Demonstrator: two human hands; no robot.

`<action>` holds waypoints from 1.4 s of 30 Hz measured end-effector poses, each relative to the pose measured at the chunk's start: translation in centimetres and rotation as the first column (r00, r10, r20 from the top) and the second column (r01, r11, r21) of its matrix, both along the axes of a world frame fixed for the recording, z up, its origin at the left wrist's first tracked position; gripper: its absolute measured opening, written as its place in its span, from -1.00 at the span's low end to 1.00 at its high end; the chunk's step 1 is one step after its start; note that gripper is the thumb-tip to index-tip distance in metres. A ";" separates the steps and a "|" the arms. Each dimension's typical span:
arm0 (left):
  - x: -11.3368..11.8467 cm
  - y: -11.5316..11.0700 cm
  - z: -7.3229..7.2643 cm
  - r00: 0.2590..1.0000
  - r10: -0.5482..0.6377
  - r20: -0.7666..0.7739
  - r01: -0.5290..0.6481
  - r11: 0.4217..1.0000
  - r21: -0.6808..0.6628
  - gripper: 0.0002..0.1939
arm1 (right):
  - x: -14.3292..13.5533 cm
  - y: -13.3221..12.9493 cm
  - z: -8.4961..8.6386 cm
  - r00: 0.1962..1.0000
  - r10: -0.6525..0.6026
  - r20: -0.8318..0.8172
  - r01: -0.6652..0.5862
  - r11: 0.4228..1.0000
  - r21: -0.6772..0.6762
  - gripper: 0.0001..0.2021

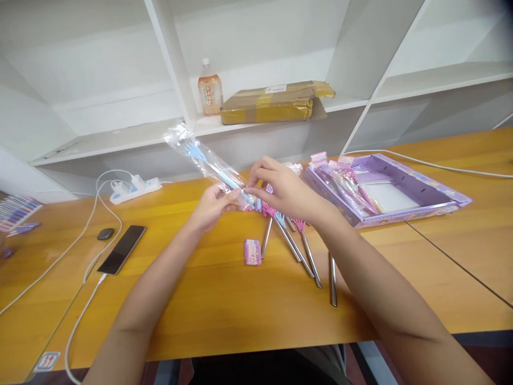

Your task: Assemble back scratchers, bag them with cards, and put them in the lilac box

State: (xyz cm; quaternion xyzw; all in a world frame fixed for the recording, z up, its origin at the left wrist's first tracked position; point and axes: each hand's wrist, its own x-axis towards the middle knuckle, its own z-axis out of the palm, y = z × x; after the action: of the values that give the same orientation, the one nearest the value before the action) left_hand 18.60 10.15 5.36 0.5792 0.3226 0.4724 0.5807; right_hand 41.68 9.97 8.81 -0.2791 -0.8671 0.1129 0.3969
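A blue hand-shaped back scratcher [220, 174] in a clear plastic bag is held up at a slant above the table. My left hand [214, 206] pinches the bag near its lower end. The fingers of my right hand [272, 184] are closed on the same end of the bag, touching beside my left thumb. Below and right of my hands, several loose scratchers [294, 246] with metal rods and pink or blue heads lie spread on the table. A small stack of pink cards [253, 252] rests just left of the rods.
A purple box [430, 195] with bagged scratchers stands at the right. At the left lie a phone [122, 250], cables and a power strip [135, 191]. A bottle [210, 91] and a taped carton [268, 105] sit on the shelf behind the wooden table [224, 310].
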 end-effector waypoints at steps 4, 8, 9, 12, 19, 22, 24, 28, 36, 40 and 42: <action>0.0 0.1 -0.2 0.997 -0.041 -0.065 0.045 0.997 0.056 -0.53 | -0.1 0.0 0.0 0.999 -0.001 0.036 0.004 0.998 -0.059 -0.84; -0.1 0.2 0.0 0.985 -0.062 -0.158 0.076 0.994 0.084 -0.57 | -0.2 0.0 -0.1 1.000 -0.016 0.010 0.017 0.982 -0.188 -0.85; -0.1 0.2 0.1 0.983 -0.072 -0.171 0.088 0.992 0.086 -0.58 | -0.2 0.0 -0.1 1.000 -0.025 -0.016 0.020 0.967 -0.253 -0.79; -0.1 0.1 0.3 0.978 -0.103 -0.183 0.125 0.986 0.112 -0.60 | 0.0 0.3 -0.3 0.996 -0.001 -0.092 -0.040 0.892 -0.450 -0.60; -0.5 0.4 -0.3 0.971 -0.122 -0.206 0.149 0.982 0.118 -0.53 | 0.1 1.7 -1.2 0.991 0.060 -0.120 -0.127 0.695 -0.708 -0.73; -0.7 0.7 -0.5 0.974 -0.118 -0.192 0.141 0.984 0.108 -0.49 | -0.1 1.8 -1.5 0.991 0.040 -0.131 -0.125 0.651 -0.749 -0.73; -0.7 0.8 -0.6 0.975 -0.126 -0.181 0.147 0.983 0.107 -0.48 | -0.3 1.7 -1.6 0.991 0.031 -0.129 -0.117 0.658 -0.744 -0.74; -0.9 1.0 -0.5 0.978 -0.129 -0.163 0.148 0.983 0.106 -0.44 | -0.5 1.4 -1.6 0.989 0.033 -0.142 -0.128 0.669 -0.732 -0.76; -3.9 2.7 0.4 0.948 -0.114 -0.296 0.155 0.981 0.120 -0.52 | -1.4 2.2 -3.4 0.924 0.360 -0.127 -0.310 0.511 -0.802 -0.79; -4.9 4.3 0.2 0.967 0.251 -0.046 -0.234 0.945 0.230 -0.54 | -3.3 2.0 -5.4 0.826 0.561 0.062 -0.263 0.479 -0.837 -0.83; -5.2 4.7 0.1 0.940 0.339 -0.029 -0.319 0.909 0.267 -0.62 | -4.5 1.6 -6.2 0.785 0.608 0.123 -0.223 0.462 -0.858 -0.84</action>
State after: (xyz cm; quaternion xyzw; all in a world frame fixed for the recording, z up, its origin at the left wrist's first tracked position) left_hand 13.43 14.85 5.44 0.6044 0.3725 0.5796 0.3999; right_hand 37.21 11.55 2.63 -0.2178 -0.8211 0.5275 -0.0096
